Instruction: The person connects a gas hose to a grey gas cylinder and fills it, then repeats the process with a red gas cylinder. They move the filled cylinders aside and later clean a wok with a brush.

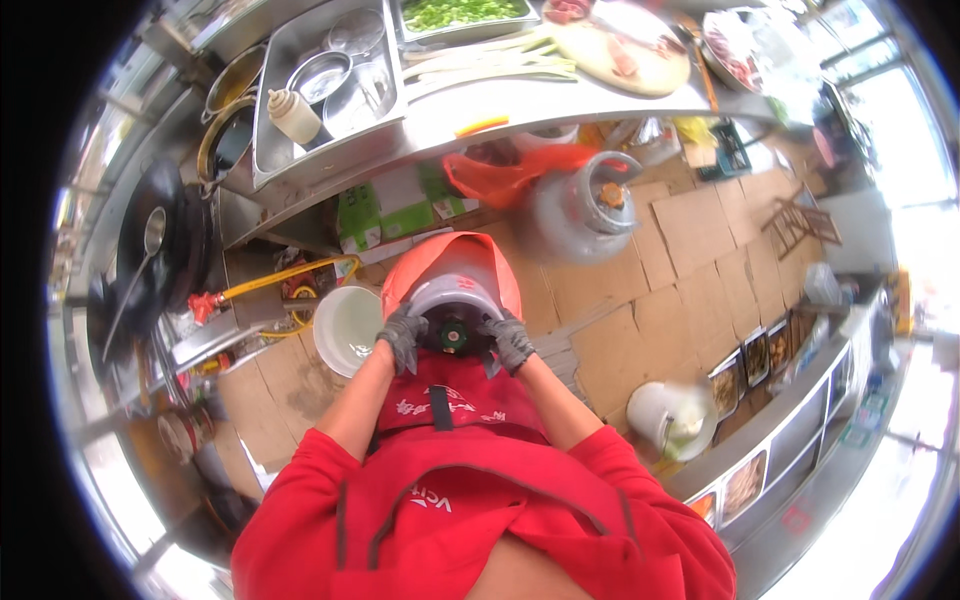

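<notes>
My left hand [403, 339], in a dark grey glove, grips the left side of the collar of a gas cylinder [455, 291] held close against my red apron. My right hand [510, 341], gloved alike, grips the collar's right side. Between the hands shows the green valve knob [452, 337]. An orange-red plastic covering [487, 259] wraps around the cylinder's far side; its lower part is hidden. Beyond it to the right, a second grey gas cylinder [581, 217] with an orange valve knob stands on the floor. A yellow gas hose [281, 276] with a red fitting lies to the left.
A white bucket [349, 330] stands just left of my left hand. Flattened cardboard [675, 300] covers the floor. Ahead is a steel counter [465, 112] with food and a round cutting board [637, 67]. Another white bucket [671, 420] and a small wooden stool [802, 221] are at right.
</notes>
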A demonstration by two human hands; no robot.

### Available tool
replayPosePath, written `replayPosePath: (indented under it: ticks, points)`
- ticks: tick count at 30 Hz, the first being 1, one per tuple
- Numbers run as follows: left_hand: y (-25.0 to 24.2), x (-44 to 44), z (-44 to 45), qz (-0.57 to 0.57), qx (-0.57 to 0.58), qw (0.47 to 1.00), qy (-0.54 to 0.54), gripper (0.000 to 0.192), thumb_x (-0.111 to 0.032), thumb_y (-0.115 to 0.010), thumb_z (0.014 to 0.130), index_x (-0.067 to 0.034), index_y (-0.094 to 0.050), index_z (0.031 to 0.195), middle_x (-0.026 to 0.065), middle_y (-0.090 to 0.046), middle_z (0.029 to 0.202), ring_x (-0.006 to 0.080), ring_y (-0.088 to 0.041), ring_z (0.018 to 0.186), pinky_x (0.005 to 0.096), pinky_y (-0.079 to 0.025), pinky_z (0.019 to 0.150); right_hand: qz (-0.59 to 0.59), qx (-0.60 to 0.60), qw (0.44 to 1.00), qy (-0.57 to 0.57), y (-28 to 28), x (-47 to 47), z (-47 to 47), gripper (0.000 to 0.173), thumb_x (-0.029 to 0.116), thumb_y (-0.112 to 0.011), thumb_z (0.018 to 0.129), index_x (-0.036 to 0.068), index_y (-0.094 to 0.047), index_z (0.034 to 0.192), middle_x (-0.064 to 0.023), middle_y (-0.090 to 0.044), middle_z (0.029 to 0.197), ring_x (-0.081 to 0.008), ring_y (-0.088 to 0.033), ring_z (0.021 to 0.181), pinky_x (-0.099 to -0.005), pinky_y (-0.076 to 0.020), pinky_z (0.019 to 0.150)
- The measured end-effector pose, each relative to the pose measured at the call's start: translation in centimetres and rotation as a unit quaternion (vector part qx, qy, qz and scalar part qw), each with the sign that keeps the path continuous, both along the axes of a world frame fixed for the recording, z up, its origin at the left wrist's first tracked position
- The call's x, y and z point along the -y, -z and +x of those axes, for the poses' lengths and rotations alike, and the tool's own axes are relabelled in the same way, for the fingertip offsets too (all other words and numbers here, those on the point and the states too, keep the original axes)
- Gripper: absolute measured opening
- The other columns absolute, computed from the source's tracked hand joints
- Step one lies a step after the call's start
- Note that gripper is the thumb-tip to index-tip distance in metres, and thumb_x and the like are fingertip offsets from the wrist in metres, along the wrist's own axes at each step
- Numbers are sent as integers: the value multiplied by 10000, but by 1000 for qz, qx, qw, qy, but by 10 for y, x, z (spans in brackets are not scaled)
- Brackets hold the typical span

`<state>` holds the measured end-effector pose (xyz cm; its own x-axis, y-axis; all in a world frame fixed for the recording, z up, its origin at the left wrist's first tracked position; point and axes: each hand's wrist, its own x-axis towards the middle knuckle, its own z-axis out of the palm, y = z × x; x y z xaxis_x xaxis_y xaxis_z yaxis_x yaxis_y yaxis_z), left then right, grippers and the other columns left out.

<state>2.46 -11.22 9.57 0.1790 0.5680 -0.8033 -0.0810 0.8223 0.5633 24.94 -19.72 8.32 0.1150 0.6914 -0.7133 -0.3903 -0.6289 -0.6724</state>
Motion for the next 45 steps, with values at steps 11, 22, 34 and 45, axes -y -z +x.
replayPosePath:
  ticks: [11,22,34,45]
  points:
    - [36,-82,40,46,-224,966,124,260,-81,-585,788,-75,-607,1047,49,-577,718,172,-513,553,327,-416,490,8,-94,995,-42,73,-116,33,202,138,-650,816,104,-615,1012,-17,-602,733,-125,-454,470,-261,-344,395]
    - [26,-193,-19,153,-527,830,98,456,-468,-560,882,-79,-623,1112,218,-657,1052,393,-609,1016,444,-474,859,19,-9,992,-125,85,-248,-41,119,104,-602,828,24,-647,903,-66,-588,681,-192,-553,507,-325,-420,443]
    - [17,-230,-51,113,-473,871,65,598,-556,-511,881,-94,-557,1257,211,-636,1149,388,-587,1097,443,-446,944,30,-10,991,-127,91,-303,-54,343,74,-568,793,-49,-528,1111,-142,-554,653,-269,-543,447,-382,-509,466]
    - [91,-224,-215,206,-617,709,272,430,-387,-579,892,-74,-640,1180,148,-667,1134,310,-625,1067,412,-473,889,22,39,989,-141,92,-304,-43,192,72,-550,830,26,-588,1012,-102,-577,713,-272,-585,513,-362,-486,481]
